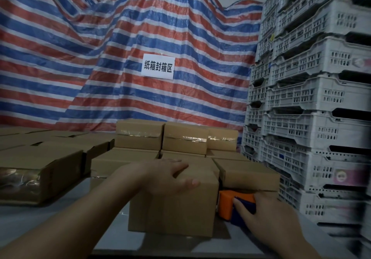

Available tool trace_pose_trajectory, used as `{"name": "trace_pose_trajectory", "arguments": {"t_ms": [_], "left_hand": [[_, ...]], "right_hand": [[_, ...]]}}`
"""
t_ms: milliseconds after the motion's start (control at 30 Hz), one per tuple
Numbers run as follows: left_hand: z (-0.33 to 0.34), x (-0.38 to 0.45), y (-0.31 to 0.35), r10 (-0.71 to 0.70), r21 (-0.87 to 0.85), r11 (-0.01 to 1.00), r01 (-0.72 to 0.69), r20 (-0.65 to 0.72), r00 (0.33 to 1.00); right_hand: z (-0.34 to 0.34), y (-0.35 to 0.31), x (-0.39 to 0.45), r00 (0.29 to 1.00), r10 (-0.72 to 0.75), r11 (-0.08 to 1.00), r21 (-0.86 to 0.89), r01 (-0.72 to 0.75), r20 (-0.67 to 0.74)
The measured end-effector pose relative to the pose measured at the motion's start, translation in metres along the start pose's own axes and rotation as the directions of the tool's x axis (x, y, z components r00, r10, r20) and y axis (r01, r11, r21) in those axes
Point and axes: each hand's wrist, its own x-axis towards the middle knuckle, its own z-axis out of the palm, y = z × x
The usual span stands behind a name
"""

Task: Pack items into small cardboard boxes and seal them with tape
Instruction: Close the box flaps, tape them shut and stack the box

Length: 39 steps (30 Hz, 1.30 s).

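Striped tarp (80, 57) behind; grey tabletop (60, 218) crowded with taped boxes (183, 138). Near edge, plain brown cardboard box (172, 204), closed, long axis left to right, with left hand (170, 175) flat on its top, fingers relaxed. Right hand (261, 212) grips orange-and-blue tape dispenser (227, 203) against the box's right end.

A cardboard box (172, 204) is set at the near middle of the table (112, 236). A tape dispenser (233, 204) is placed against its right side. Sealed boxes (160, 138) are stacked behind, further boxes (38, 170) to the left, crates (313, 98) to the right (a tarp (100, 57) is draped behind everything).
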Motion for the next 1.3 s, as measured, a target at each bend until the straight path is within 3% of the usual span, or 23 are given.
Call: {"name": "trace_pose_trajectory", "arguments": {"t_ms": [300,433,567,667,733,800,900,1033,1300], "left_hand": [[0.004,-0.006,0.000,0.005,-0.023,1.000,-0.006,-0.042,0.999],[-0.002,-0.007,-0.005,0.025,-0.289,0.957,-0.020,0.015,1.000],[-0.012,-0.011,-0.012,-0.031,-0.557,0.831,0.003,-0.041,0.999],[-0.015,-0.013,-0.019,-0.071,-0.649,0.761,0.017,-0.058,0.996],[-0.015,-0.012,-0.023,-0.099,-0.714,0.700,0.025,-0.062,0.993],[-0.015,-0.012,-0.027,-0.123,-0.779,0.627,0.022,-0.071,0.990],[-0.014,-0.012,-0.031,-0.162,-0.865,0.501,-0.007,-0.102,0.981],[-0.014,-0.009,-0.031,-0.231,-0.938,0.343,-0.042,-0.127,0.965],[-0.018,-0.008,-0.025,-0.322,-0.985,0.165,-0.048,-0.100,0.941]], "right_hand": [[0.008,0.001,0.002,0.994,-0.051,0.999,-0.015,0.049,-0.100],[0.001,0.009,0.011,0.995,-0.035,0.999,-0.006,0.034,-0.096],[-0.036,0.009,0.034,0.982,0.071,0.973,0.229,-0.029,-0.177],[-0.079,-0.013,0.060,0.969,0.094,0.827,0.560,0.052,-0.228],[-0.106,-0.037,0.083,0.983,0.104,0.681,0.731,0.041,-0.152],[-0.127,-0.064,0.105,0.996,0.040,0.503,0.859,-0.093,0.084],[-0.134,-0.104,0.123,0.913,-0.196,0.305,0.907,-0.289,0.357],[-0.114,-0.125,0.131,0.842,-0.361,0.304,0.904,-0.300,0.401],[-0.109,-0.123,0.134,0.843,-0.385,0.357,0.903,-0.239,0.375]]}}
